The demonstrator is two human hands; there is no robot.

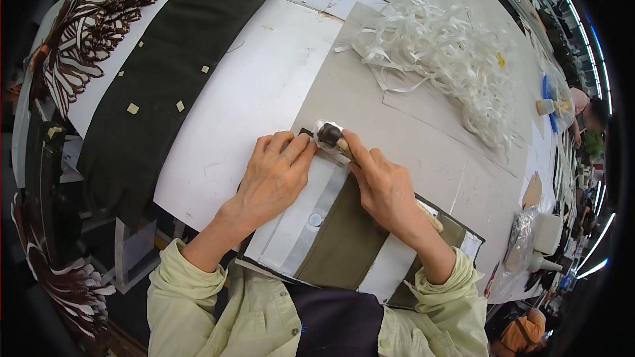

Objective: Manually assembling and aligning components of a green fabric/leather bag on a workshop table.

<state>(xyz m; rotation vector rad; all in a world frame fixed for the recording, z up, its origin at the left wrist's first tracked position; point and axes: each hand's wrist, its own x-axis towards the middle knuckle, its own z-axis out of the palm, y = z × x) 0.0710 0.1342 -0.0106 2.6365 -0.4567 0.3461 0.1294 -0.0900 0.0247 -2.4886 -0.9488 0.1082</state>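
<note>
My right hand (387, 188) is closed round a small hammer (329, 135) with a dark, rounded head and pale wrapping. The handle runs under my palm, and its yellowish end shows past my wrist. My left hand (281, 172) has its fingers bent and pressed together on the far left corner of a fabric panel (340, 225), right beside the hammer head. The panel lies flat in front of me, with olive fabric, white and clear strips, a dark edging and a round, pale disc. What lies under my left fingertips is hidden.
A long dark green fabric piece (155, 92) with small pale squares lies at the left. Brown and white strips (86, 26) are bunched beyond it. A heap of white ribbon (443, 59) covers the far right. Plastic bags (519, 244) sit at the table's right edge; people are farther off.
</note>
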